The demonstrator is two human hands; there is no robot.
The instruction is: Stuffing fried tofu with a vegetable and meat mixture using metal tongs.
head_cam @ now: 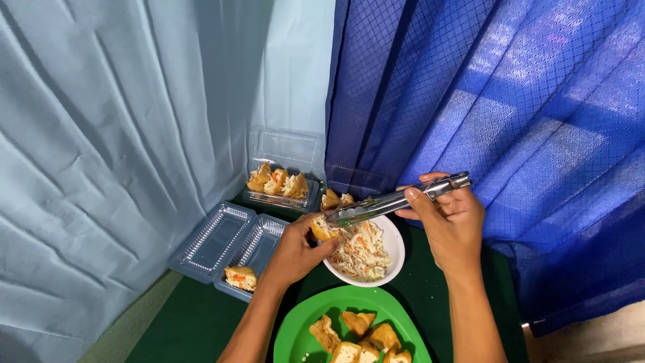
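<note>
Your round green plastic plate [295,329] sits nearest you, the round white bowl [395,252] behind it, the open clear plastic clamshell box [215,238] to their left.

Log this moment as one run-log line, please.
left hand: holds tofu puff over white bowl | right hand: metal tongs at puff | green plate: more puffs

Dim indoor light, cool blue cast. Daylight filters through blue curtain [510,114] upper right, leaving pale patches. Pale curtain [121,134] evenly lit, soft fold shadows. Glare on metal tongs [396,199] and clear plastic lids. Focus mostly sharp, slight edge stretching.
</note>
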